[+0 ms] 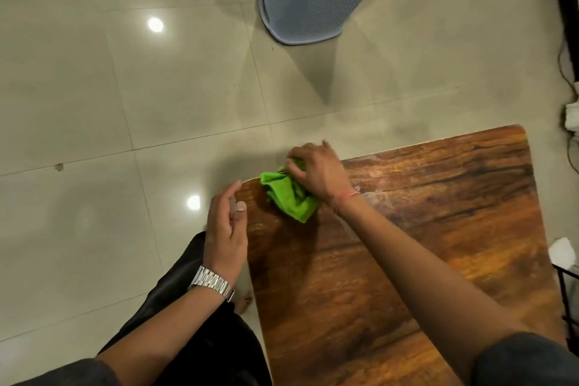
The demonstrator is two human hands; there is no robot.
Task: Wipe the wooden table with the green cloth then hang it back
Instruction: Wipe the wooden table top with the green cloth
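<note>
Cloth (289, 194), green and bunched up, sits under the right hand (316, 171) at the far left corner of the wooden desk (407, 229). That hand's fingers curl down and grip it. The left hand (225, 226) hangs loose and holds nothing, just beside the desk edge. Pressing flat and sweeping toward the dull streaks would likely clean best.

left hand (226, 229): fingers relaxed, idle | right hand (316, 171): fingers curled, gripping
</note>
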